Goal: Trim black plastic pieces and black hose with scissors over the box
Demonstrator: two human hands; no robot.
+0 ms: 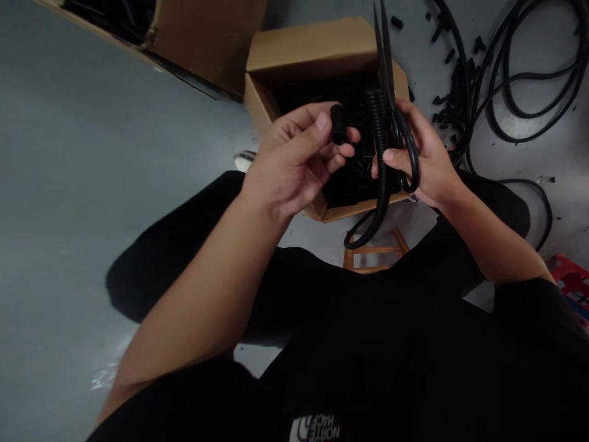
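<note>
Head view: on my screen the left hand (299, 153) pinches a short black piece (338, 124) between thumb and fingers, its other fingers loosely curled. I see the right hand (423, 153) curled round both hose (379, 120) and scissors (387, 70), the blades nearly together and pointing far. Piece, hose and scissors are above the box (313, 48). To the right, cable (519, 140) lies coiled on the floor (501, 202); near the box's near edge is a stool (375, 250).
</note>
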